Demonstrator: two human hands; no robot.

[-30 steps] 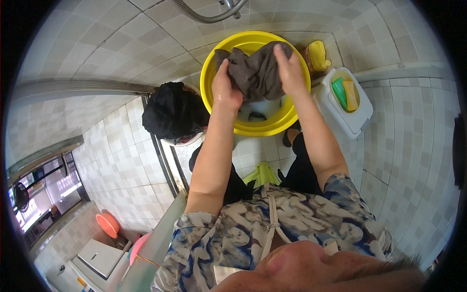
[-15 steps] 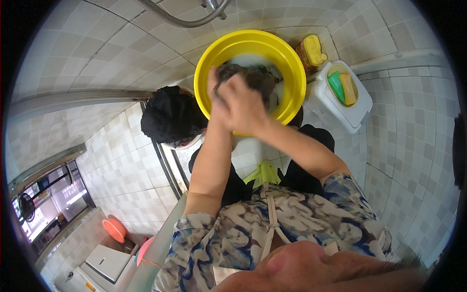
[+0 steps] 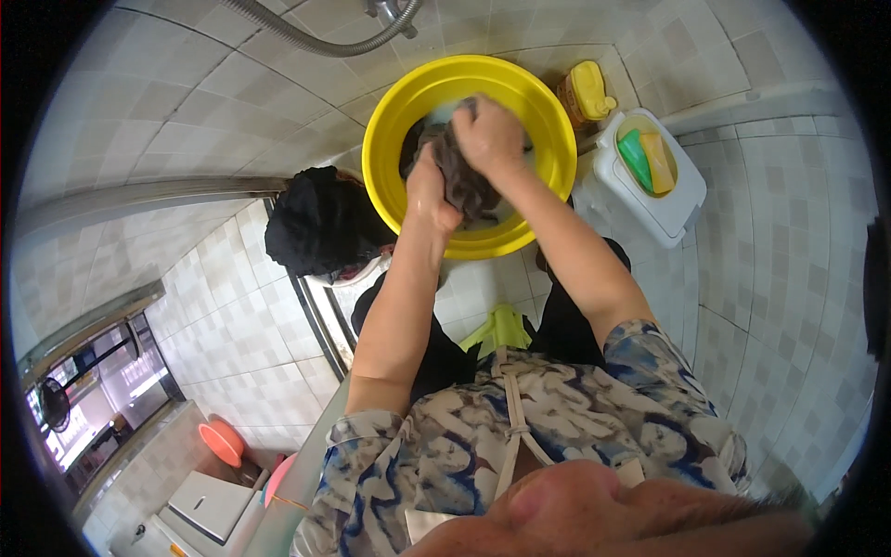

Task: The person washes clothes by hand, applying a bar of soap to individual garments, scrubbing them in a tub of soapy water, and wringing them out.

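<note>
A wet grey-brown cloth garment (image 3: 457,176) is bunched between my hands over a yellow basin (image 3: 379,139). My left hand (image 3: 429,190) is closed on its left side, palm partly turned up. My right hand (image 3: 489,137) grips the upper right part, fingers curled round the fabric. The garment's lower folds hang down toward the basin's near side. Cloudy, whitish water and more dark cloth show inside the basin around it. Exactly what kind of garment this is, I cannot tell.
Left of the basin, black clothes (image 3: 320,223) are heaped on a pale container. To the right stand a yellow bottle (image 3: 588,91) and a white bin (image 3: 670,212) with green and yellow packets on top. A metal shower hose (image 3: 325,42) hangs on the wall. Below me is a light-green stool (image 3: 504,330).
My hands, close together and blurred before, have moved apart. The right one has gone up and right, and the cloth is now stretched between them. The view has shifted slightly.
</note>
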